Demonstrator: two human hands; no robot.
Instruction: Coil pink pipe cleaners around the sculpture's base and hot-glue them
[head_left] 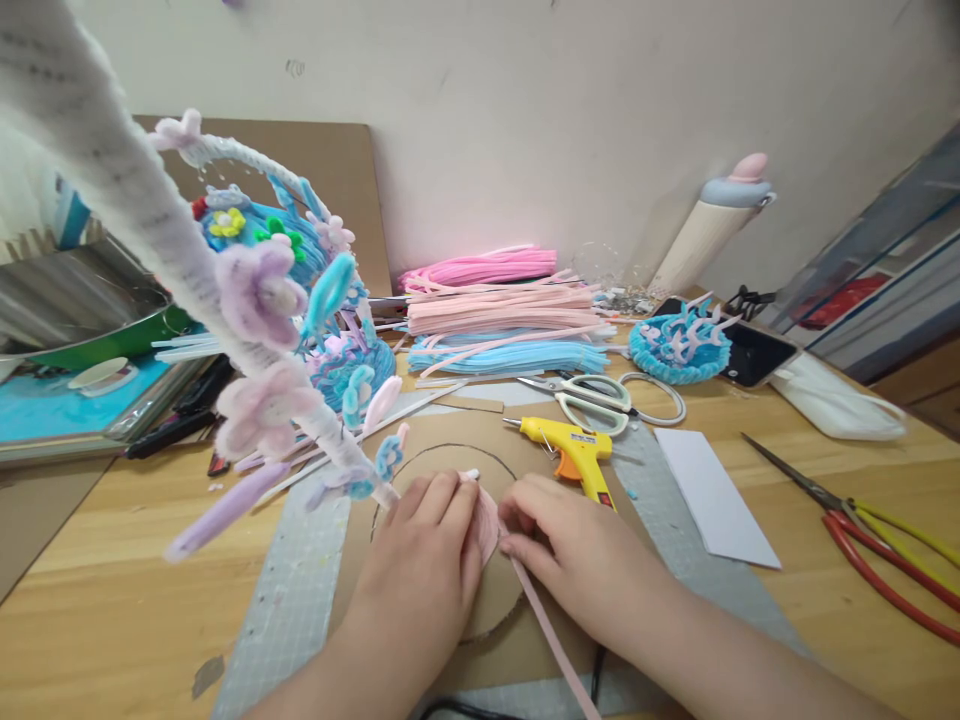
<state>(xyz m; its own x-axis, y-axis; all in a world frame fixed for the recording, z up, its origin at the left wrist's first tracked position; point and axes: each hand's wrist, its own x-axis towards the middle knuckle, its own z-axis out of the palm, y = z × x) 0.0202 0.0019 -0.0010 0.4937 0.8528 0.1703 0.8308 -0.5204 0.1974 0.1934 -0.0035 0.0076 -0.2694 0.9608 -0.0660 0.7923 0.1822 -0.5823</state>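
Observation:
A pale pink coil of pipe cleaner (487,528) lies on a cardboard sheet (420,660) that has a circle drawn on it. My left hand (420,540) rests over the coil's left side, its fingers together and closed on it. A small white tip shows by those fingertips; what it belongs to is hidden. At the coil's right edge, my right hand (547,525) pinches a pale pink pipe cleaner (553,635), whose loose length trails toward the front edge. A yellow glue gun (574,450) lies just beyond my right hand.
A flower-trimmed white arch (217,280) rises at the left, close to my left hand. Pipe cleaner bundles (510,310) lie at the back. White-handled scissors (592,400), a blue woven dish (679,345), folded white paper (712,495) and red-and-yellow-handled scissors (862,520) are at the right.

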